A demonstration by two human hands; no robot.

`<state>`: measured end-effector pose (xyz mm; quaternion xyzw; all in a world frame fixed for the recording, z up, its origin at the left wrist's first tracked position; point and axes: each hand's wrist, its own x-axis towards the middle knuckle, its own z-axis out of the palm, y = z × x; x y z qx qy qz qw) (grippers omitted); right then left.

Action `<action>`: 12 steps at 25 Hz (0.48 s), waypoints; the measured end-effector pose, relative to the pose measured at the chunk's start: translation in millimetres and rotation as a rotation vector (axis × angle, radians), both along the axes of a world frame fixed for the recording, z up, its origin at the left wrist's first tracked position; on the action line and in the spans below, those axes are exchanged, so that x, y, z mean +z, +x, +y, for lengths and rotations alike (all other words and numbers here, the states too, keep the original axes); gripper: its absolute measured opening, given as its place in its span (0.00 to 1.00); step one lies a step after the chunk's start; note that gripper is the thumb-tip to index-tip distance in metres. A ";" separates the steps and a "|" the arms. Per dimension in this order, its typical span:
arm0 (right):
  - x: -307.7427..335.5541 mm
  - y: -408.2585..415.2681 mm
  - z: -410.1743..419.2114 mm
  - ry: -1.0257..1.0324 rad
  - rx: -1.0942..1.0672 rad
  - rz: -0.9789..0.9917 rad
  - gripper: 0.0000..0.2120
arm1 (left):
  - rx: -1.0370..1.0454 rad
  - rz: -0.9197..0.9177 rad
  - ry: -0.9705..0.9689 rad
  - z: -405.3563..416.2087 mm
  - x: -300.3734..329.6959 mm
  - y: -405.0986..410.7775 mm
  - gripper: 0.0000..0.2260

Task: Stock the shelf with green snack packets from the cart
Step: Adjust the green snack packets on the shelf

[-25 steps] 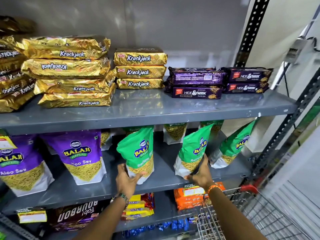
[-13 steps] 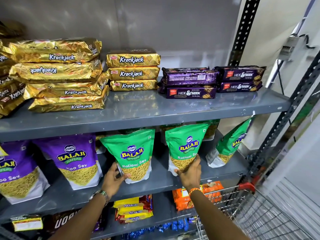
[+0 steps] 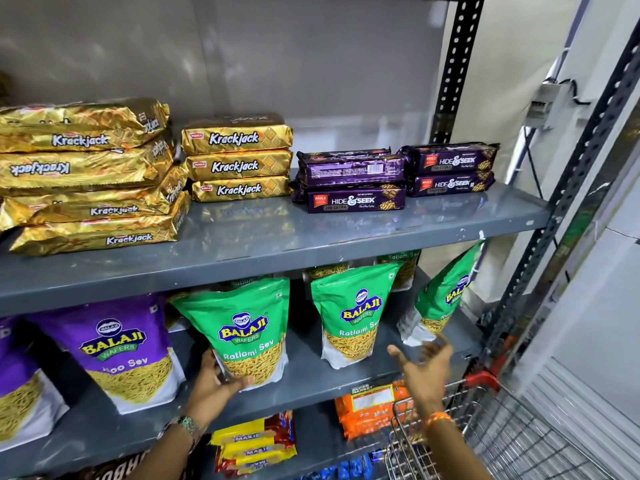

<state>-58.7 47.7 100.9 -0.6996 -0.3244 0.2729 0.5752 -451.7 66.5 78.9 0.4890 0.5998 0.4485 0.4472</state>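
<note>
on the middle shelf [image 3: 304,372], smooth grey painted metal, three glossy green snack pouches stand upright, flat-bottomed, with a clear window of thin yellow strands low on each. the left hand [image 3: 214,386] cups the lower left corner of the nearest green packet [image 3: 247,327], fingers curled under its white base. the right hand [image 3: 424,365] hangs open and blurred, palm up, holding nothing, just below a second green packet [image 3: 353,313]. a third green packet [image 3: 445,299] leans at the shelf's right end (more peek out behind). purple pouches [image 3: 117,344] stand to the left. a wire cart [image 3: 491,441] sits lower right.
</note>
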 end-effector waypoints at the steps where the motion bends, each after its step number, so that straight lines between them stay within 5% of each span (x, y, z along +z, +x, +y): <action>1: 5.4 20.7 5.8 0.009 -0.032 0.025 0.49 | 0.049 -0.016 0.007 2.5 -1.3 3.5 0.42; 6: 33.9 85.2 50.2 0.008 0.192 -0.024 0.60 | 0.161 0.006 0.065 6.3 -13.2 17.2 0.34; 9: 32.4 98.0 65.8 0.005 0.264 -0.011 0.58 | 0.180 0.049 0.088 8.3 -16.8 19.4 0.32; 12: 28.5 99.9 68.1 -0.035 0.114 -0.044 0.49 | 0.179 0.029 0.098 9.5 -16.7 21.0 0.32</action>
